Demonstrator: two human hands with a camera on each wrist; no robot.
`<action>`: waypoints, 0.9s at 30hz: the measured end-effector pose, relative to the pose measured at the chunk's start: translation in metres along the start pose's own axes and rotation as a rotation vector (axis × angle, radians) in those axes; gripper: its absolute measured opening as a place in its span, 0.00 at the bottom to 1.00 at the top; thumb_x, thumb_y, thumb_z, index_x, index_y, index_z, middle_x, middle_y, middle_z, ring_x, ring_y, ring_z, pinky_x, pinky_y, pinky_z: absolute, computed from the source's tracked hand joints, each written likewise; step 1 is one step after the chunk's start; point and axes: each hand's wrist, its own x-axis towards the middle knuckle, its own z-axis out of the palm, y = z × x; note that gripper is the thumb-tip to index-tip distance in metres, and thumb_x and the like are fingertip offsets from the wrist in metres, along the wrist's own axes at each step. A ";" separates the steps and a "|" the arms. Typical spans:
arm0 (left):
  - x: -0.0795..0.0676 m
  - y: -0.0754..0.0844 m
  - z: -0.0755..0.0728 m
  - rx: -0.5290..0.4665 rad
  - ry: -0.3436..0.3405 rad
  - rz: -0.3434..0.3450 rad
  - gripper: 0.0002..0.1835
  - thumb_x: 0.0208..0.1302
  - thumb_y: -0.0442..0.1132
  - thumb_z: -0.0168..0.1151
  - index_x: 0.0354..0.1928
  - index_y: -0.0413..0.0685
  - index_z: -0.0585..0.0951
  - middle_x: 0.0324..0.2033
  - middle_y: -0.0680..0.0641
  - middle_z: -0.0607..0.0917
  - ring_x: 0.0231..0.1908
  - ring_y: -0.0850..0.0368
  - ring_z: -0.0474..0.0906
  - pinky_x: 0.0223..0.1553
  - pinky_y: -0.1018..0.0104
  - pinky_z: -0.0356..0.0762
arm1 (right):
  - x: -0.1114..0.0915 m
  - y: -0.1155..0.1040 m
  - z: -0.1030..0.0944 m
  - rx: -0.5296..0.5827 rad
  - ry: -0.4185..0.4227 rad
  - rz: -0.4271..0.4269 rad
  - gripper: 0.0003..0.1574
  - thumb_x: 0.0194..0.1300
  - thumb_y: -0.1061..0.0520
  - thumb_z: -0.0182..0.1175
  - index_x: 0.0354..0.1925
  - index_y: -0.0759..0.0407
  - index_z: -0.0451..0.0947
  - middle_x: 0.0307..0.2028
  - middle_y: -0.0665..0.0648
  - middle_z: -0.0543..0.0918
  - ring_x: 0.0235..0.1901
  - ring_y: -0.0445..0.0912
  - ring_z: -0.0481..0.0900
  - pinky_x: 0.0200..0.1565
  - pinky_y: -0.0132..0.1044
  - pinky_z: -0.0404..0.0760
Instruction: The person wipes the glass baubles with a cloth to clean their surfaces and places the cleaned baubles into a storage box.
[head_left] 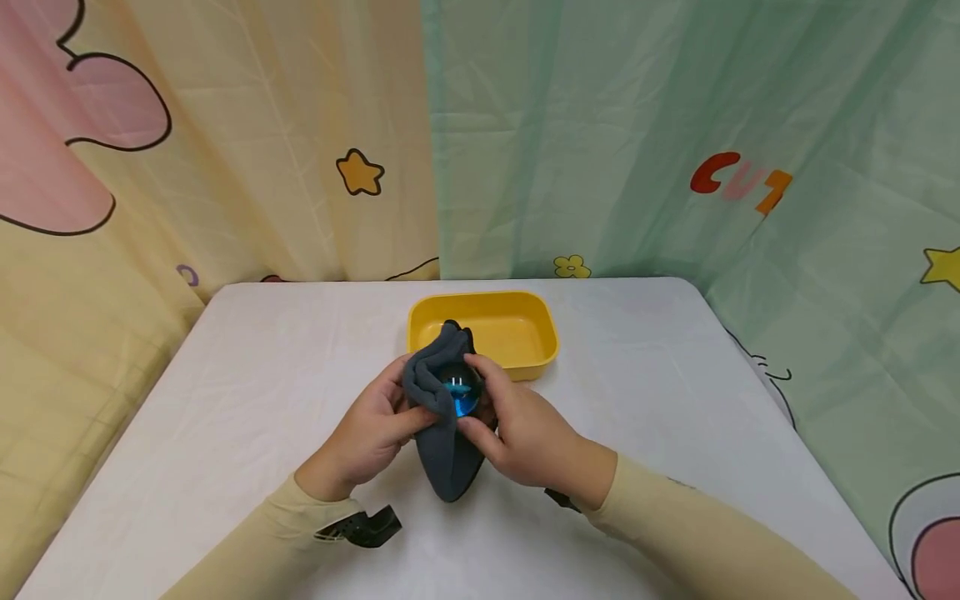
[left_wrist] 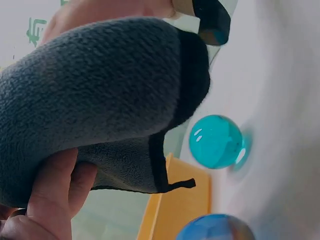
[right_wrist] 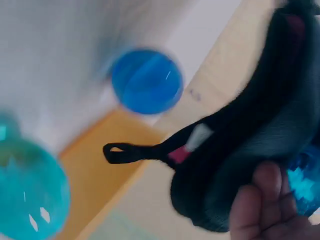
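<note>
Both hands are at the front of the yellow tray, over the table. A dark grey cloth (head_left: 447, 467) with black edging hangs folded between them. My left hand (head_left: 372, 433) grips the cloth's left side, thumb in front. In my right hand (head_left: 528, 429) a clear, shiny ball with blue inside (head_left: 463, 390) is held between thumb and fingers, against the cloth. The left wrist view shows the cloth (left_wrist: 100, 85) bulging, its ball hidden. From the right wrist, the cloth (right_wrist: 240, 155) shows a black loop, and part of the ball (right_wrist: 303, 180) appears beside the fingers.
A yellow tray (head_left: 540, 358) stands behind the hands on the white table (head_left: 285, 350). The left wrist view shows a teal ball (left_wrist: 217, 141) and part of a blue ball (left_wrist: 215, 230). A blue ball (right_wrist: 147, 81) and a teal ball (right_wrist: 32, 192) appear in the right wrist view.
</note>
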 end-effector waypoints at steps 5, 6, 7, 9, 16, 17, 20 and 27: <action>0.001 0.002 -0.003 -0.026 -0.018 0.005 0.35 0.77 0.31 0.60 0.79 0.37 0.57 0.69 0.50 0.76 0.64 0.61 0.80 0.62 0.65 0.82 | 0.004 0.001 -0.008 -0.273 0.022 -0.121 0.42 0.73 0.52 0.68 0.74 0.64 0.59 0.49 0.56 0.87 0.43 0.45 0.86 0.50 0.38 0.88; 0.001 0.002 -0.004 -0.021 -0.022 0.004 0.35 0.77 0.31 0.60 0.79 0.37 0.57 0.70 0.50 0.76 0.65 0.61 0.80 0.62 0.65 0.82 | 0.005 0.002 -0.009 -0.314 0.028 -0.140 0.41 0.73 0.51 0.68 0.73 0.63 0.62 0.50 0.56 0.87 0.44 0.46 0.86 0.51 0.38 0.88; 0.001 0.002 -0.004 -0.012 -0.025 0.003 0.35 0.77 0.31 0.60 0.79 0.37 0.57 0.71 0.50 0.75 0.65 0.61 0.79 0.63 0.65 0.82 | 0.006 0.003 -0.011 -0.343 0.035 -0.157 0.40 0.72 0.50 0.68 0.73 0.62 0.63 0.50 0.56 0.88 0.44 0.46 0.86 0.52 0.39 0.88; 0.001 0.003 -0.004 0.005 -0.027 0.005 0.36 0.77 0.31 0.60 0.80 0.37 0.57 0.72 0.49 0.74 0.66 0.61 0.79 0.63 0.65 0.81 | 0.008 0.004 -0.014 -0.386 0.047 -0.189 0.40 0.71 0.48 0.69 0.72 0.62 0.66 0.51 0.56 0.89 0.46 0.46 0.87 0.54 0.40 0.88; 0.002 0.005 -0.001 0.052 -0.022 0.012 0.35 0.75 0.30 0.63 0.78 0.36 0.61 0.70 0.49 0.75 0.65 0.61 0.80 0.63 0.66 0.81 | 0.005 0.005 -0.011 -0.140 0.001 -0.046 0.37 0.74 0.46 0.66 0.71 0.63 0.69 0.42 0.51 0.88 0.38 0.42 0.84 0.43 0.34 0.87; 0.001 0.005 -0.001 0.058 -0.018 0.010 0.34 0.74 0.30 0.64 0.77 0.36 0.62 0.70 0.49 0.76 0.64 0.61 0.80 0.63 0.66 0.81 | 0.004 0.005 -0.009 -0.061 -0.011 0.000 0.33 0.76 0.47 0.64 0.69 0.62 0.70 0.38 0.49 0.86 0.35 0.41 0.81 0.39 0.32 0.85; 0.001 0.003 0.002 0.070 -0.007 0.002 0.34 0.73 0.30 0.65 0.76 0.36 0.63 0.68 0.51 0.77 0.63 0.61 0.81 0.62 0.67 0.82 | 0.003 0.005 -0.003 0.143 -0.036 0.117 0.18 0.81 0.48 0.58 0.57 0.59 0.77 0.27 0.48 0.77 0.26 0.40 0.73 0.29 0.32 0.77; 0.000 0.001 0.002 0.056 0.006 0.004 0.36 0.74 0.30 0.64 0.78 0.37 0.60 0.70 0.47 0.75 0.64 0.60 0.81 0.61 0.66 0.82 | 0.003 0.002 0.001 0.103 -0.013 0.116 0.30 0.83 0.45 0.54 0.72 0.60 0.69 0.46 0.52 0.87 0.41 0.41 0.83 0.47 0.36 0.87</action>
